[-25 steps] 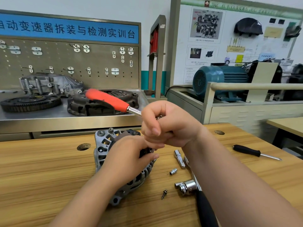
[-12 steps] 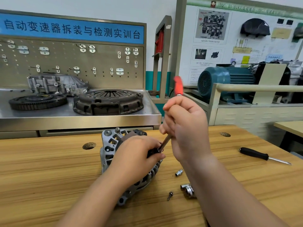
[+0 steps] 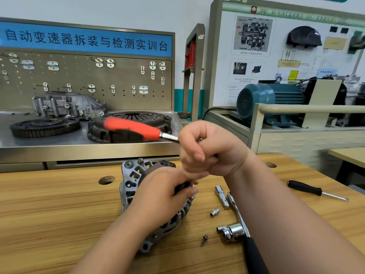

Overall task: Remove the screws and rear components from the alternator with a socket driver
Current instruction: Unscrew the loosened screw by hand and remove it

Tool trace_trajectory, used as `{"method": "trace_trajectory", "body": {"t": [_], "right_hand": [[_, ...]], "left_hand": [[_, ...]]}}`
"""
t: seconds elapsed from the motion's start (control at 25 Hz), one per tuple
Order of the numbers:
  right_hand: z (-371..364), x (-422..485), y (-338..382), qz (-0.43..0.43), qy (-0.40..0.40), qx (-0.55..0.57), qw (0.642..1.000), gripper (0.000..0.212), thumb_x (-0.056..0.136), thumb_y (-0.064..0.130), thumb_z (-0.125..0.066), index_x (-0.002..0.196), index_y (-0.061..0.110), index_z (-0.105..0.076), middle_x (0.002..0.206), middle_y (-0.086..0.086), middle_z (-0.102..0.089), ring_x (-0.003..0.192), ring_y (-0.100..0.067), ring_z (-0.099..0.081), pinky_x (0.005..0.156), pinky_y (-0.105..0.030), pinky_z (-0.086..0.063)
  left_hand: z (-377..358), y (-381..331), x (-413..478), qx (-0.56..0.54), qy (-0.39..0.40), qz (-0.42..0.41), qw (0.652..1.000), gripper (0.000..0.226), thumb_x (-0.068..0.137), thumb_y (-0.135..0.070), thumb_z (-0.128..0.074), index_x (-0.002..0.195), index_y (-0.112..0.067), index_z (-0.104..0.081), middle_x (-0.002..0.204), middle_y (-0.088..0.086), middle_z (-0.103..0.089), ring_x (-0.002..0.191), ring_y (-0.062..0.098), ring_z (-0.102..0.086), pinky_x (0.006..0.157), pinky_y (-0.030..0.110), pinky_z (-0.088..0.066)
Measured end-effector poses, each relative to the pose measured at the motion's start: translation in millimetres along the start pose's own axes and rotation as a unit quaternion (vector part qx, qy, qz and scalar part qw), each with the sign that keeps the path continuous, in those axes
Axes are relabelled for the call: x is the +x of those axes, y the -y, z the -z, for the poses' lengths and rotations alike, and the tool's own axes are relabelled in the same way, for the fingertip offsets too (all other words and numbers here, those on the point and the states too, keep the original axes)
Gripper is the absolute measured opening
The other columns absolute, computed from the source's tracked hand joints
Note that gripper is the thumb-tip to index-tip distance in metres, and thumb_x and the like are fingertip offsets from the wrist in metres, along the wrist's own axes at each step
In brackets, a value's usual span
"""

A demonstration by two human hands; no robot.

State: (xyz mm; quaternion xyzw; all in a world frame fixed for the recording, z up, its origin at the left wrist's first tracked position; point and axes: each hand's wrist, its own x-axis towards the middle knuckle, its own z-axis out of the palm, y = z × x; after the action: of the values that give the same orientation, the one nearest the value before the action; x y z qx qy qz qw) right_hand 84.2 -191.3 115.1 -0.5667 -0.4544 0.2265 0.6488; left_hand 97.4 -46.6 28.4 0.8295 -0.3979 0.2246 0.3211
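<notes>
Head view: the driver point(image 3: 132, 128) is seen swung over since half a second ago. Then its red handle stood nearly upright above the right hand point(image 3: 209, 153); now it lies almost level, pointing left and blurred, in front of the clutch cover point(image 3: 138, 116) on the steel bench point(image 3: 59, 143). The right hand is clenched round the driver's shaft just past the handle, raised above the alternator point(image 3: 130, 175). The tip is hidden behind the fist, so it cannot be told whether it meets the alternator. The alternator is stood on the wooden table point(image 3: 49, 214) as before, near its middle, and is grasped from the near side by the left hand point(image 3: 162, 196), whose fingers are curled over the dark rear part. One loose screw point(image 3: 203, 240) is lying on the wood just right of the alternator's lower end. Right of it a ratchet point(image 3: 232, 232) with a fitted socket is laid, its black grip running off the bottom edge beside the right forearm. A small socket point(image 3: 214, 212) and an extension point(image 3: 222, 196) are placed between the ratchet and the alternator. A black screwdriver point(image 3: 316, 191) is set well apart, near the table's right edge. The table's far edge is butted against the bench, close behind the alternator. A broad stretch of bare wood is seen to the left, bounded by a round hole point(image 3: 106, 179) near the far edge; the right side is crowded by tools and the forearm.
</notes>
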Motion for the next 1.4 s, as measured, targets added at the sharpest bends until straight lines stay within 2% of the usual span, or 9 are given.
{"method": "trace_trajectory", "body": {"t": [0.08, 0.2, 0.32, 0.44, 0.6, 0.72, 0.8, 1.2, 1.4], "right_hand": [[-3, 5, 7, 0.048, -0.067, 0.045, 0.996, 0.029, 0.069, -0.004, -0.043, 0.065, 0.015, -0.065, 0.038, 0.005, -0.029, 0.034, -0.008, -0.019, 0.043, -0.014, -0.030], [-10, 18, 11, 0.093, -0.215, 0.022, 0.972, 0.021, 0.079, -0.002, -0.043, 0.076, 0.012, -0.058, 0.040, 0.005, -0.034, 0.033, -0.006, -0.023, 0.044, -0.020, -0.031], [-20, 32, -2, 0.095, -0.333, -0.034, 0.938, 0.019, 0.094, 0.002, -0.039, 0.089, 0.012, -0.055, 0.049, 0.001, -0.043, 0.042, -0.011, -0.036, 0.052, -0.027, -0.038], [-20, 28, -9, 0.057, -0.398, -0.108, 0.909, 0.015, 0.102, 0.026, -0.040, 0.108, 0.022, -0.053, 0.070, -0.005, -0.066, 0.063, -0.018, -0.059, 0.067, -0.033, -0.048], [-27, -15, -30, 0.033, -0.518, -0.319, 0.793, 0.009, 0.092, 0.035, -0.055, 0.089, 0.028, -0.061, 0.073, 0.003, -0.068, 0.066, -0.006, -0.060, 0.066, -0.032, -0.049], [-31, -41, -40, -0.226, -0.419, -0.576, 0.665, 0.031, 0.083, 0.045, -0.060, 0.067, 0.018, -0.063, 0.057, 0.006, -0.061, 0.055, -0.008, -0.056, 0.051, -0.029, -0.046], [-32, -42, -43, -0.342, -0.357, -0.625, 0.604, 0.044, 0.083, 0.056, -0.056, 0.070, 0.015, -0.066, 0.060, 0.002, -0.063, 0.062, -0.015, -0.060, 0.051, -0.027, -0.046], [-42, -21, -67, -0.314, -0.395, -0.676, 0.537, 0.051, 0.094, 0.051, -0.048, 0.058, 0.016, -0.037, 0.054, 0.003, -0.041, 0.061, -0.028, -0.048, 0.046, -0.028, -0.024], [-46, -19, -71, -0.319, -0.381, -0.687, 0.531, 0.039, 0.095, 0.025, -0.053, 0.061, 0.016, -0.036, 0.058, 0.001, -0.042, 0.063, -0.030, -0.048, 0.044, -0.026, -0.024]], "left_hand": [[1, 3, 1, -0.072, -0.017, 0.030, 0.997, 0.010, 0.085, -0.034, -0.061, 0.092, -0.036, -0.067, 0.091, -0.018, -0.068, 0.091, -0.003, -0.058, 0.082, 0.029, -0.049], [7, 1, 2, -0.202, -0.024, 0.058, 0.977, 0.014, 0.089, -0.036, -0.053, 0.090, -0.041, -0.065, 0.089, -0.017, -0.071, 0.086, 0.000, -0.064, 0.081, 0.028, -0.051], [9, -1, 3, -0.249, -0.070, 0.045, 0.965, 0.021, 0.089, -0.040, -0.045, 0.074, -0.032, -0.057, 0.063, -0.009, -0.062, 0.058, 0.009, -0.055, 0.058, 0.031, -0.045], [8, 3, 3, -0.238, -0.160, 0.065, 0.956, 0.020, 0.091, -0.032, -0.040, 0.075, -0.025, -0.049, 0.058, -0.012, -0.046, 0.052, 0.007, -0.038, 0.051, 0.030, -0.031], [14, 11, 2, -0.260, -0.205, 0.069, 0.941, 0.021, 0.092, -0.032, -0.038, 0.075, -0.024, -0.049, 0.059, -0.011, -0.043, 0.053, 0.009, -0.035, 0.051, 0.030, -0.028], [12, 13, 0, -0.242, -0.224, 0.065, 0.942, 0.022, 0.093, -0.032, -0.038, 0.076, -0.024, -0.049, 0.060, -0.010, -0.042, 0.052, 0.009, -0.035, 0.048, 0.031, -0.028], [8, 14, -1, -0.224, -0.247, 0.076, 0.940, 0.022, 0.094, -0.029, -0.038, 0.076, -0.023, -0.048, 0.059, -0.009, -0.041, 0.051, 0.010, -0.035, 0.047, 0.033, -0.028], [5, 22, -4, -0.213, -0.282, 0.086, 0.931, 0.022, 0.094, -0.027, -0.038, 0.076, -0.021, -0.047, 0.059, -0.009, -0.040, 0.052, 0.010, -0.035, 0.047, 0.037, -0.029], [5, 20, -5, -0.198, -0.275, 0.080, 0.938, 0.021, 0.094, -0.026, -0.038, 0.075, -0.022, -0.047, 0.060, -0.009, -0.041, 0.052, 0.009, -0.035, 0.047, 0.036, -0.030]]}}
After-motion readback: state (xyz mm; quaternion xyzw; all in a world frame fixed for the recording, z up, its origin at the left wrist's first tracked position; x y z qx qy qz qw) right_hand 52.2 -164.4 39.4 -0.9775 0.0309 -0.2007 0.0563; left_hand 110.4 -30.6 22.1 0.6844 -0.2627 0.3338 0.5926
